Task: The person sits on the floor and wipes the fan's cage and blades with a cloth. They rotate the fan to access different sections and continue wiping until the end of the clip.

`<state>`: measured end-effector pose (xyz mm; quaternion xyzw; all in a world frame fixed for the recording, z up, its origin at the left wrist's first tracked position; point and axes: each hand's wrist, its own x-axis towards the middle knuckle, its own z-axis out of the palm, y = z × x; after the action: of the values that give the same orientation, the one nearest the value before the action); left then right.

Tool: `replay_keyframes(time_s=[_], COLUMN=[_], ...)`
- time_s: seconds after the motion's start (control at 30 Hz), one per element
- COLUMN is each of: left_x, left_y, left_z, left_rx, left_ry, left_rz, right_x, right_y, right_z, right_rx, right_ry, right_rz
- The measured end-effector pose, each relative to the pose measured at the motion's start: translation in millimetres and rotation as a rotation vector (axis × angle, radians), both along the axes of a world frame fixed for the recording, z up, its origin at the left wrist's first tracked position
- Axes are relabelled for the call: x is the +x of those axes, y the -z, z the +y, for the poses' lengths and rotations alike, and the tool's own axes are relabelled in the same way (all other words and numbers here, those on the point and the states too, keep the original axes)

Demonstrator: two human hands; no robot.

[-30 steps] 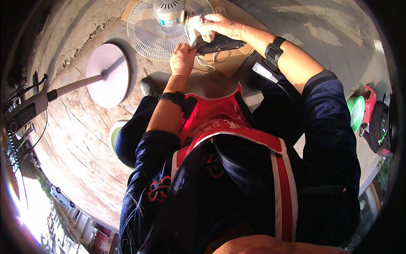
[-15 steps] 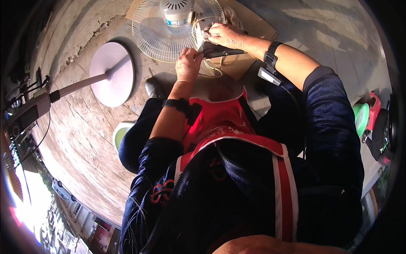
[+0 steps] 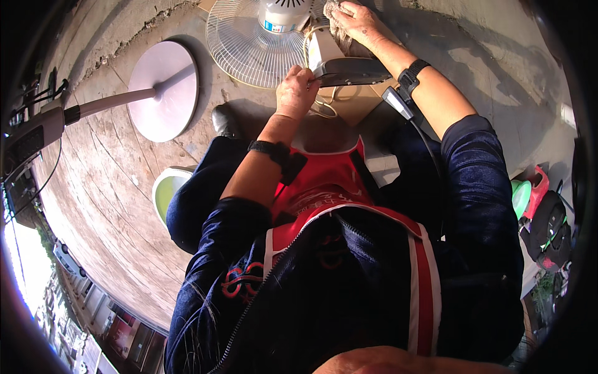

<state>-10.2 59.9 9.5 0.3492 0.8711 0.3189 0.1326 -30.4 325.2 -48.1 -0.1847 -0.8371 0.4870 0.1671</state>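
A sunlit floor (image 3: 118, 187) spread beneath a wire-caged fan head (image 3: 246, 47). Beside it, the left hand (image 3: 298, 93) gripped the end of a long dark part (image 3: 352, 71); the right hand (image 3: 361, 23) clutched a rag (image 3: 332, 11) (greyish, crumpled). Wiping seemed underway; the next stroke probably needed steady left-hand support.

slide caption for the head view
Left hand grips a dark part by a wire fan guard; right hand holds a cloth.

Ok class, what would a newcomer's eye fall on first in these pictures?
Probably the bright red apron, near the middle. Next, the round wire fan guard at the top, with the right hand holding a crumpled cloth to its right, and the pale round base at upper left.
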Motion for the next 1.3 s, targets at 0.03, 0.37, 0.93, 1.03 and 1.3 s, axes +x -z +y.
replay_keyframes(time_s=[0.03, 0.37, 0.93, 1.03, 1.3], left_x=[-0.1, 15.9, 20.9, 23.2, 4.9], left_y=[-0.1, 5.0, 42.8, 44.2, 23.6], left_z=[0.2, 13.4, 9.9, 8.4, 1.3], left_rx=[-0.018, -0.08, 0.086, 0.059, -0.082], left_ry=[0.003, -0.212, -0.124, -0.075, 0.013], left_rz=[0.01, -0.033, 0.015, -0.06, -0.311], right_x=[1.0, 4.3, 1.9, -0.2, 14.0], right_y=[-5.3, 18.0, -43.8, -34.0, 12.8], right_z=[-2.8, -38.4, -109.9, -105.3, -77.0], right_rx=[-0.007, 0.122, 0.606, 0.482, 0.578], right_ry=[-0.075, 0.035, -0.202, -0.196, -0.113], right_rz=[-0.102, -0.166, -0.535, -0.557, 0.093])
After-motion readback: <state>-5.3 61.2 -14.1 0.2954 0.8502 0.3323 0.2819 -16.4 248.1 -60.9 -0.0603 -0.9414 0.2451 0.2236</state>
